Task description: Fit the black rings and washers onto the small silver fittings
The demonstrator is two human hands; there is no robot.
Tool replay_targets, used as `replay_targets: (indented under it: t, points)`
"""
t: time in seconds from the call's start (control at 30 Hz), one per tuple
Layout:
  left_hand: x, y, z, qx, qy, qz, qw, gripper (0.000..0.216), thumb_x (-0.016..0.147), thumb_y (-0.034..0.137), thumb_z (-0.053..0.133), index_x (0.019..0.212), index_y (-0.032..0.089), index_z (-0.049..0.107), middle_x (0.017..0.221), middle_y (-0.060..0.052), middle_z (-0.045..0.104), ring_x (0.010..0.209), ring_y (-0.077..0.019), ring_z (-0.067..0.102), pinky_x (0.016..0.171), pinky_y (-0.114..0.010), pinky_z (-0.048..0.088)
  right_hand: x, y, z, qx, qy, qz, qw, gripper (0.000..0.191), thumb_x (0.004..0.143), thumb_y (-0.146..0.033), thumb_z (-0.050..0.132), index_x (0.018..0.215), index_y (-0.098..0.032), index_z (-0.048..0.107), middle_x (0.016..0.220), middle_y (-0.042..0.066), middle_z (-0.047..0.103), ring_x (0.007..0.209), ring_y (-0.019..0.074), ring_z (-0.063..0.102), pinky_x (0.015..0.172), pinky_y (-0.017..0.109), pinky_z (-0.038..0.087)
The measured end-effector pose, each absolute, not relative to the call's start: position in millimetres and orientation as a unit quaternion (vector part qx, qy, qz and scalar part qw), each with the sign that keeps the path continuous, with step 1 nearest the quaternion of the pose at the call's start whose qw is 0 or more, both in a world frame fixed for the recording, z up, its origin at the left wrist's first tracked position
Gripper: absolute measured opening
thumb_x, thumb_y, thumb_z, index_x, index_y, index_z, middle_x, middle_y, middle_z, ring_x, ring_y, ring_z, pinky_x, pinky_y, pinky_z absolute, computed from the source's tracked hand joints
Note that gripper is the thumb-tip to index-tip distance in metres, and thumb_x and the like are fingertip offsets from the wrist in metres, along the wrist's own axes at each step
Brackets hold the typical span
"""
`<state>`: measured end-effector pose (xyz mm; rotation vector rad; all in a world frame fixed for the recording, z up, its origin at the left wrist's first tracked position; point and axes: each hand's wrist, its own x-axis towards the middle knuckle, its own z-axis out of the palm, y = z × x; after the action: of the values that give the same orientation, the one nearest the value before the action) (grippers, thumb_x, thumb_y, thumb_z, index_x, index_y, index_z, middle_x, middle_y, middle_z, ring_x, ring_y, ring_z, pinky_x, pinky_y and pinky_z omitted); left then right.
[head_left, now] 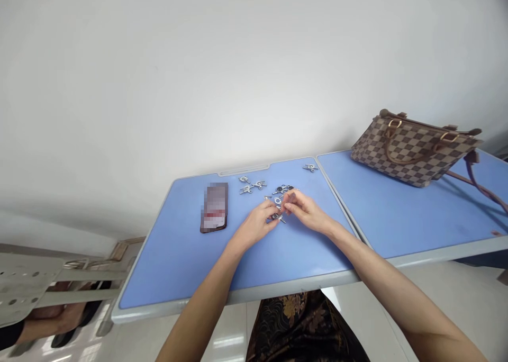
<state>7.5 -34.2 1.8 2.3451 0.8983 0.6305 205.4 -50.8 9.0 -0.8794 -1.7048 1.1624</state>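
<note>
My left hand [260, 224] rests low over the blue desk, its fingers closed around a small silvery metal piece [281, 218] with a thin end sticking out. Close beside it, my right hand [307, 211] has its thumb and fingertips drawn together in a pinch; what they hold, if anything, is too small to make out. A ring-shaped metal piece [278, 200] shows between the two hands. Just behind the fingers lie more metal pieces with black round parts [291, 188]. Further left on the desk are several loose metal pieces [259, 184], with rings and prongs.
A phone [215, 207] lies left of my hands. One more metal piece [310, 168] sits near the desk's back right corner. On the adjoining desk [397, 224] stands a checkered handbag [413, 147]. A white wall rises behind. Another person's arm [51, 322] shows at lower left.
</note>
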Motion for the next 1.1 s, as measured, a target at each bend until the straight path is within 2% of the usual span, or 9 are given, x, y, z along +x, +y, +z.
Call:
replay_targets:
  t: [0.47, 0.63, 0.8, 1.0, 1.1]
  points:
    - [7.4, -34.8, 2.2, 0.868, 0.34, 0.229, 0.28, 0.019, 0.083, 0.013, 0.055, 0.098, 0.02, 0.064, 0.099, -0.004, 0.057, 0.091, -0.0167, 0.058, 0.084, -0.031, 0.049, 206.3, -49.4, 7.1, -0.383, -0.722, 0.409, 0.406, 0.009, 0.092, -0.029, 0.046, 0.098, -0.022, 0.049, 0.082, 0.002, 0.065, 0.07, 0.0154, 0.058, 0.068, 0.03, 0.047]
    - [8.1, -36.4, 3.2, 0.868, 0.334, 0.231, 0.286, 0.02, 0.083, 0.012, 0.056, 0.099, 0.021, 0.064, 0.101, -0.004, 0.058, 0.091, -0.0168, 0.059, 0.084, -0.032, 0.049, 201.5, -47.4, 4.2, -0.416, -0.739, 0.329, 0.416, 0.025, 0.09, -0.031, 0.05, 0.114, -0.024, 0.047, 0.071, -0.002, 0.06, 0.063, 0.0156, 0.056, 0.065, 0.029, 0.044]
    - [9.2, -36.2, -0.6, 0.864, 0.343, 0.233, 0.285, 0.021, 0.083, 0.013, 0.057, 0.1, 0.021, 0.064, 0.101, -0.003, 0.058, 0.087, -0.0156, 0.059, 0.08, -0.03, 0.05, 192.5, -47.9, -0.4, -0.423, -0.751, 0.28, 0.423, 0.023, 0.089, -0.035, 0.052, 0.11, -0.025, 0.052, 0.065, -0.003, 0.052, 0.057, 0.0145, 0.05, 0.06, 0.027, 0.042]
    - [9.0, -38.0, 0.1, 0.864, 0.353, 0.23, 0.276, 0.017, 0.084, 0.014, 0.055, 0.096, 0.02, 0.064, 0.097, -0.003, 0.058, 0.088, -0.0166, 0.058, 0.081, -0.031, 0.049, 189.0, -46.0, -4.2, -0.452, -0.748, 0.232, 0.427, 0.03, 0.09, -0.034, 0.051, 0.118, -0.024, 0.05, 0.064, -0.004, 0.05, 0.054, 0.0143, 0.048, 0.059, 0.027, 0.041]
    - [8.5, -38.6, 0.9, 0.865, 0.35, 0.229, 0.277, 0.017, 0.083, 0.014, 0.056, 0.096, 0.02, 0.064, 0.099, -0.004, 0.058, 0.087, -0.0171, 0.058, 0.082, -0.032, 0.049, 189.7, -44.5, -4.8, -0.446, -0.746, 0.24, 0.433, 0.028, 0.09, -0.034, 0.051, 0.116, -0.025, 0.05, 0.07, -0.002, 0.056, 0.056, 0.0147, 0.051, 0.06, 0.028, 0.043]
